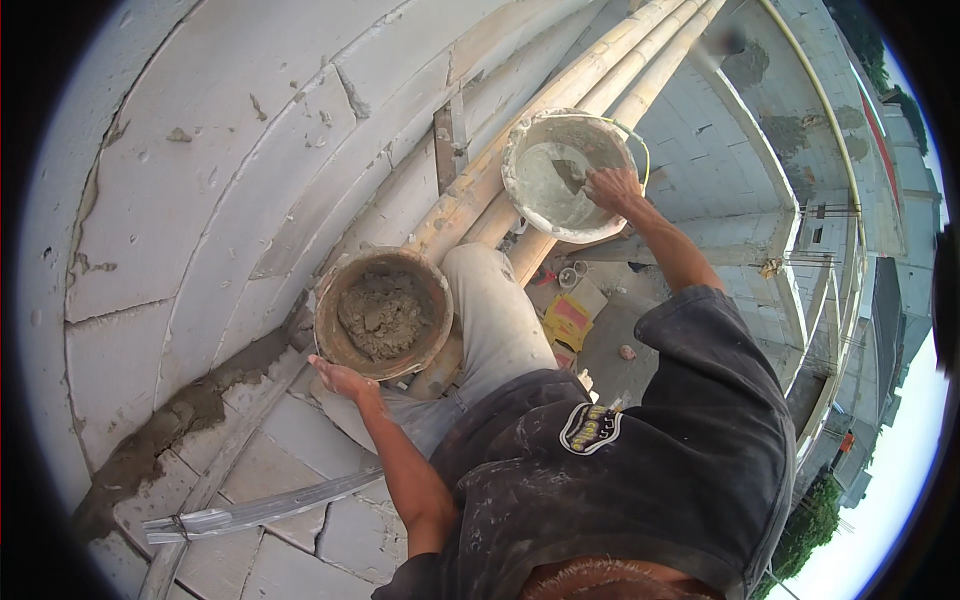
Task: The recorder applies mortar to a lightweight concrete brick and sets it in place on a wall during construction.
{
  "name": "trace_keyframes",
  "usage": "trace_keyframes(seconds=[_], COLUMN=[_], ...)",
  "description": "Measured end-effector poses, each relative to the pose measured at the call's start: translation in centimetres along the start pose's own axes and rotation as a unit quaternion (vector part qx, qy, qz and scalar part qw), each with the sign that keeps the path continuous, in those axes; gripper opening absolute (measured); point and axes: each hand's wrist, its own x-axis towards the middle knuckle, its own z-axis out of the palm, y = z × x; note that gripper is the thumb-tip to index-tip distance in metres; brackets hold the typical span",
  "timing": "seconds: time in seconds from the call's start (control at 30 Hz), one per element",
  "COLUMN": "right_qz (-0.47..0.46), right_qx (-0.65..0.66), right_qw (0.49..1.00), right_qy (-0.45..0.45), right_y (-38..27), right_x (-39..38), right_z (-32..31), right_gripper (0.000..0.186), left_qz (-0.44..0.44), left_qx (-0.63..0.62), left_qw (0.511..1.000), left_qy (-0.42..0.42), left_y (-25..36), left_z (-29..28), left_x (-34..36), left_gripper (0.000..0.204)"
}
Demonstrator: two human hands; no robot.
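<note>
My right hand (612, 190) reaches into a whitish bucket (575, 232) at the upper middle and is closed on a trowel (572, 175), whose blade shows against the pale, wet slurry inside. The hand covers its handle. Left of my knee, a second bucket (440, 345) stands with its mouth towards me. Grey-brown mortar (385, 315) lies lumped in it. My left hand (345, 380) holds this bucket at its near left edge; some of the fingers are hidden by its side.
Bamboo poles (600, 85) run beneath the buckets. A block wall (230, 150) curves along the left, with wet mortar (165, 435) at its foot. A metal strip (270, 508) lies on the blocks nearby. Far below are a yellow bag (568, 322) and small containers (568, 277).
</note>
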Motion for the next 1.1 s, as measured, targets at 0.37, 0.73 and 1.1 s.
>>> trace_keyframes(seconds=[0.37, 0.73, 1.1], right_qz=[-0.100, -0.018, 0.032], right_qx=[0.101, 0.242, 0.344], right_qw=[0.989, 0.969, 0.935], right_qy=[-0.040, 0.046, 0.075], right_y=[4.3, 5.7, 5.1], right_x=[-1.5, -5.6, -10.2], right_z=[-0.4, -1.6, -6.2], right_gripper=[0.057, 0.061, 0.052], left_qz=[0.002, -0.001, 0.002], left_qx=[0.004, -0.025, -0.052], left_qw=[1.000, 1.000, 0.998], left_qy=[-0.005, -0.014, 0.017], left_y=[0.0, -1.1, -1.5], left_z=[-0.2, -1.1, -0.9], left_x=[-0.3, 1.4, 1.8], left_gripper=[0.075, 0.072, 0.068])
